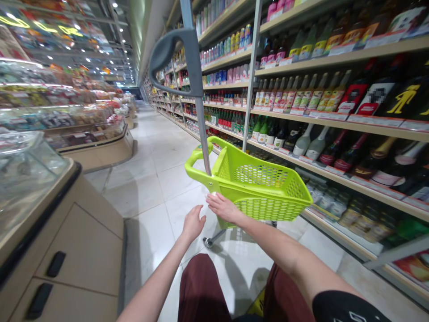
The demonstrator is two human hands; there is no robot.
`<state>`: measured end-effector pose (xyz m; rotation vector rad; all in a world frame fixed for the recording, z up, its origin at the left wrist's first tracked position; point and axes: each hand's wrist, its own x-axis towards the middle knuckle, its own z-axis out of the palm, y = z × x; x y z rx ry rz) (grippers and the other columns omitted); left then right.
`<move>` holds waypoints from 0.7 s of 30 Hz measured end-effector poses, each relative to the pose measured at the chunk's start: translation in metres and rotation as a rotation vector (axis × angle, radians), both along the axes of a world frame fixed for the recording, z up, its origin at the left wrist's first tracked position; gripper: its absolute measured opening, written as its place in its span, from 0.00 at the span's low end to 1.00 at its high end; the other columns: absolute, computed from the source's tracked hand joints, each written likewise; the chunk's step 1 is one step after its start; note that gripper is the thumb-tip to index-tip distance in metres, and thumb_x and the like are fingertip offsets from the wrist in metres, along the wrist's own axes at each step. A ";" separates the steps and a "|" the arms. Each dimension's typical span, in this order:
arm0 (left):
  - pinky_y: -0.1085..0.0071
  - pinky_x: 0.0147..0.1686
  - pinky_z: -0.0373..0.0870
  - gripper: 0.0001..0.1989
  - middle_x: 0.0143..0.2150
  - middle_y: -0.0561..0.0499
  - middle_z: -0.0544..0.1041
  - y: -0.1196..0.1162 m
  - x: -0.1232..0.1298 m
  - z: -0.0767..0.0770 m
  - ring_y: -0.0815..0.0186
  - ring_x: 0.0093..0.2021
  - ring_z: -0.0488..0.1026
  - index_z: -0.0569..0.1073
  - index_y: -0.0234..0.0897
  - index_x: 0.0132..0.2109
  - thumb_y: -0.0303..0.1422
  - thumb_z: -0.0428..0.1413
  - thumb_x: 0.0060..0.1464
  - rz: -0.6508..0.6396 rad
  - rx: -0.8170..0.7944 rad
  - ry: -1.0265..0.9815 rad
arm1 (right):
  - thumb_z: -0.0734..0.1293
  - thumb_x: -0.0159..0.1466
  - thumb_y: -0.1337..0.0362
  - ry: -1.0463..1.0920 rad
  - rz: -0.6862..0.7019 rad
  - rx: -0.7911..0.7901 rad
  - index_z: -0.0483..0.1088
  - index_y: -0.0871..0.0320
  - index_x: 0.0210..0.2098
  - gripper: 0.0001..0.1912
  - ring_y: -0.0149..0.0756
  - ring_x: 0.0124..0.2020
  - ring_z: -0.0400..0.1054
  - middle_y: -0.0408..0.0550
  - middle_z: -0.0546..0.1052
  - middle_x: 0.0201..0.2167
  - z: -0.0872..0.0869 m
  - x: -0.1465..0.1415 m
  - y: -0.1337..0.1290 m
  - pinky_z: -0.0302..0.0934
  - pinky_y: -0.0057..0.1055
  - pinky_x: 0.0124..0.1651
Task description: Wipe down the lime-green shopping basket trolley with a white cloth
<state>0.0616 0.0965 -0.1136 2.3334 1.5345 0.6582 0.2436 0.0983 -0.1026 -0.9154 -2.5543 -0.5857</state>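
the bright green basket cart (268,190) stands on the pale tiled floor (150,192) of a shop aisle, ahead of the person and a little to the right, close to the shelves (335,117). its sides are pierced with rows of holes, and a metal pole (202,134) rises at its near left end to a grey loop handle (196,67). a caster (208,242) shows on the floor below it. the right hand (224,208) is in front of the cart's lower near corner, fingers stretched out and close together, thumb hidden; a small pale spot (212,195) shows at its fingertips, and i cannot tell whether the hand pinches it or touches the cart. the left hand (194,222) is just beside it, over the floor, empty and loosely open, thumb apart from the bent fingers. below the hands are knees in dark red trousers (203,286). on the right, the shelves carry bottles (303,141) and cans (231,44) in rows; on the left are a wooden counter (80,250) with a clear-sided case (27,170) on top and, farther off, displays of packaged goods (77,118).
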 end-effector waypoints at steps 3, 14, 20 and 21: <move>0.59 0.54 0.56 0.22 0.55 0.39 0.65 -0.005 0.004 -0.004 0.59 0.56 0.61 0.62 0.30 0.53 0.28 0.47 0.49 -0.010 0.012 0.125 | 0.60 0.62 0.70 -0.081 -0.019 -0.074 0.70 0.62 0.38 0.08 0.38 0.59 0.52 0.51 0.70 0.48 -0.025 0.005 -0.014 0.51 0.43 0.57; 0.52 0.55 0.51 0.25 0.60 0.39 0.58 -0.003 0.019 0.001 0.57 0.59 0.56 0.58 0.33 0.56 0.30 0.47 0.50 0.060 0.036 0.265 | 0.57 0.63 0.70 0.093 -0.064 0.066 0.64 0.59 0.47 0.13 0.38 0.61 0.44 0.49 0.62 0.56 0.029 0.002 0.009 0.45 0.48 0.60; 0.51 0.56 0.49 0.25 0.60 0.40 0.58 -0.013 0.022 -0.004 0.59 0.59 0.54 0.58 0.33 0.56 0.30 0.47 0.50 0.027 0.033 0.320 | 0.59 0.62 0.69 -0.099 -0.092 -0.071 0.70 0.62 0.39 0.09 0.40 0.57 0.54 0.51 0.70 0.49 -0.034 0.017 -0.018 0.50 0.44 0.57; 0.51 0.56 0.50 0.24 0.60 0.41 0.58 -0.013 0.023 -0.004 0.59 0.59 0.54 0.58 0.33 0.56 0.30 0.47 0.50 0.026 0.037 0.326 | 0.59 0.62 0.69 -0.089 -0.093 -0.066 0.69 0.61 0.40 0.10 0.40 0.57 0.53 0.50 0.69 0.49 -0.031 0.020 -0.021 0.50 0.44 0.57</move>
